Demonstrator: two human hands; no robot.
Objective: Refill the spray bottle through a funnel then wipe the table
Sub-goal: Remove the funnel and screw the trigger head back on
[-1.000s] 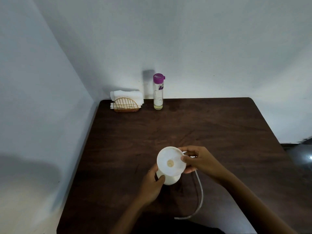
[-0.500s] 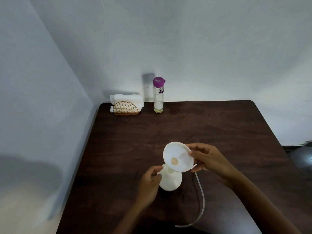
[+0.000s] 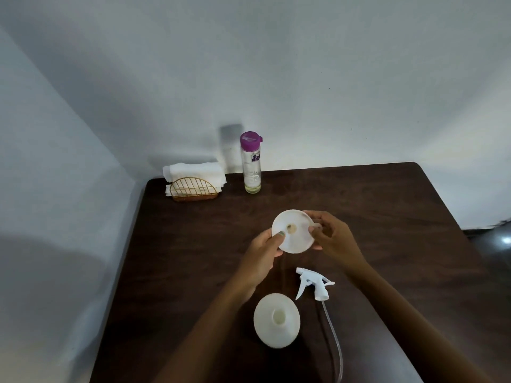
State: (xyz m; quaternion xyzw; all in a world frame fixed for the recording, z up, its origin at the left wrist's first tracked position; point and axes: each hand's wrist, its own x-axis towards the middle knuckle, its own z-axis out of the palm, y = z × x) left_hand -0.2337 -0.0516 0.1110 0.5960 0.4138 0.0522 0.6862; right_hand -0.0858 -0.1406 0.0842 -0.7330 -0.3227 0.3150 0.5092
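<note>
Round white plastic spray bottle (image 3: 276,320) stands uncapped on the dark wooden table (image 3: 387,217), its one white trigger sprayer head (image 3: 313,284) with clear tube lying just beside it. Both hands, left hand (image 3: 261,257) and right hand (image 3: 333,239), pinch one shallow white plastic funnel (image 3: 293,230) by its rim above the table. One purple-capped clear bottle (image 3: 251,163) stands at the far edge.

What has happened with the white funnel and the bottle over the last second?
The white plastic funnel was lifted off the round white spray bottle and carried away from it, farther up the dark wooden table. The left hand let go of the bottle and now holds the funnel together with the right hand. The purple-capped clear bottle and the folded white cloths stayed put.
</note>
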